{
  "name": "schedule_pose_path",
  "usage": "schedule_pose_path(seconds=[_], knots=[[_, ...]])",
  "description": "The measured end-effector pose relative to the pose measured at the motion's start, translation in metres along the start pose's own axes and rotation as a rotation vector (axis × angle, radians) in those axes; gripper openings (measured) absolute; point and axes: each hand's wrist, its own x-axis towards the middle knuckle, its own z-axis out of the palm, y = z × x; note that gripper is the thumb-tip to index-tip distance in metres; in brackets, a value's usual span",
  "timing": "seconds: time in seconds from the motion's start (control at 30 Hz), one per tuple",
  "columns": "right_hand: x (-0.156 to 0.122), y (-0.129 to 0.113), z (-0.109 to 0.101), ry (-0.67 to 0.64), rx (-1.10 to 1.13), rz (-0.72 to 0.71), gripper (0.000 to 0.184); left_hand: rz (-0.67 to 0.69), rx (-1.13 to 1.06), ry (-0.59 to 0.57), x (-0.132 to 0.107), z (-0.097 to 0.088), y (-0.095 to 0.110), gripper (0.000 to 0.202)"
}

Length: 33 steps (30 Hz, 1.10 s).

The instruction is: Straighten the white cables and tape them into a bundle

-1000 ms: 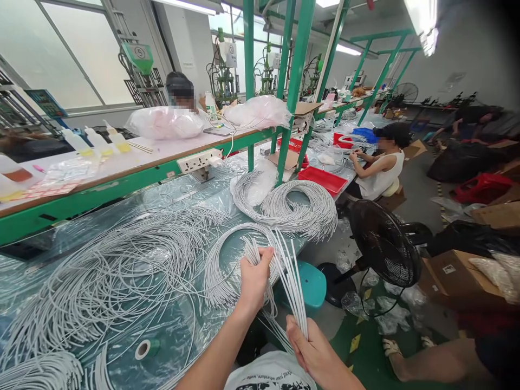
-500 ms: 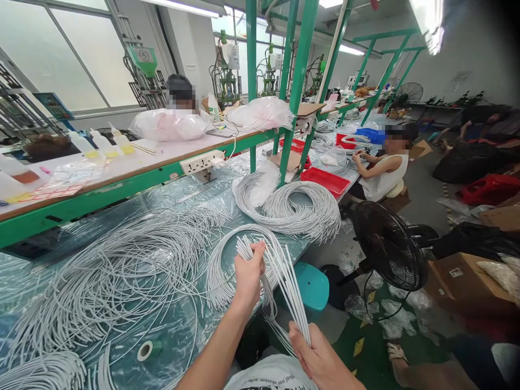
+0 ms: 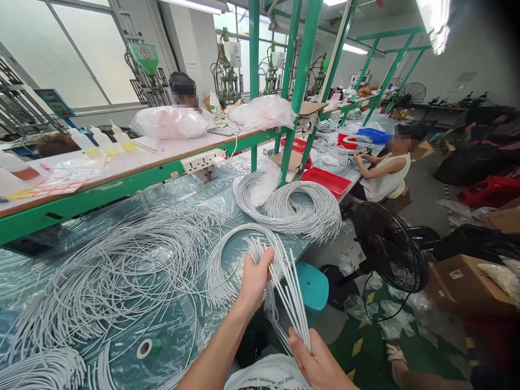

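My left hand is closed around a bundle of thin grey-white cables, whose cut ends fan out above the fist. Lower and to the right, my right hand grips several straight cables near their lower part, with their tips spreading upward beside my left fingers. More cable hangs in loops between the two hands. Just behind my left hand lies a coil of cables on the film-covered bench. A large loose heap of cables spreads across the bench to the left. Farther back rest bigger coils.
A green tape roll sits at the near left. Right of the bench edge stand a teal stool and a black fan. A raised shelf with a power strip runs behind. Co-workers sit beyond, near red trays.
My left hand has moved slightly right and down with its bundle, closer to the cables in my right hand. My right hand has hardly moved and keeps its grip.
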Motion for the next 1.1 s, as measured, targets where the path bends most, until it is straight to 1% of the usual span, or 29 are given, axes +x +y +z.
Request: schedule_pose_path(seconds=[0.1, 0.17, 0.27, 0.37, 0.53, 0.67, 0.73, 0.83, 0.9, 1.0, 1.1], knots=[[0.002, 0.003, 0.01, 0.067, 0.108, -0.048, 0.056, -0.008, -0.122, 0.019, -0.001, 0.007, -0.001, 0.049], [0.002, 0.003, 0.018, 0.094, 0.164, -0.068, 0.056, -0.006, -0.21, 0.019, -0.003, 0.012, -0.002, 0.048], [0.001, 0.001, 0.028, 0.112, 0.183, -0.047, 0.06, -0.009, -0.267, 0.024, -0.005, 0.015, -0.004, 0.046], [0.001, 0.002, 0.032, 0.139, 0.183, -0.008, 0.06, -0.026, -0.276, 0.003, -0.006, 0.015, -0.006, 0.044], [0.005, 0.009, 0.027, 0.221, 0.175, 0.031, 0.055, -0.048, -0.26, -0.02, -0.008, 0.012, -0.005, 0.044], [0.011, 0.014, 0.021, 0.139, 0.113, 0.033, 0.059, -0.055, -0.244, -0.034, -0.007, 0.012, -0.003, 0.043], [0.013, 0.014, 0.02, 0.129, 0.124, 0.025, 0.061, -0.049, -0.231, -0.008, -0.006, 0.011, -0.004, 0.042], [0.018, 0.013, 0.02, 0.166, 0.228, -0.02, 0.063, -0.005, -0.237, 0.092, -0.006, 0.012, -0.006, 0.043], [0.022, 0.01, 0.021, 0.204, 0.303, -0.076, 0.063, 0.024, -0.283, 0.137, -0.007, 0.014, -0.008, 0.044], [0.025, -0.001, 0.018, 0.299, 0.387, -0.103, 0.064, 0.007, -0.365, 0.147, -0.009, 0.018, -0.008, 0.045], [0.025, -0.019, 0.005, 0.406, 0.408, -0.124, 0.063, -0.038, -0.427, 0.114, -0.008, 0.014, -0.002, 0.044]])
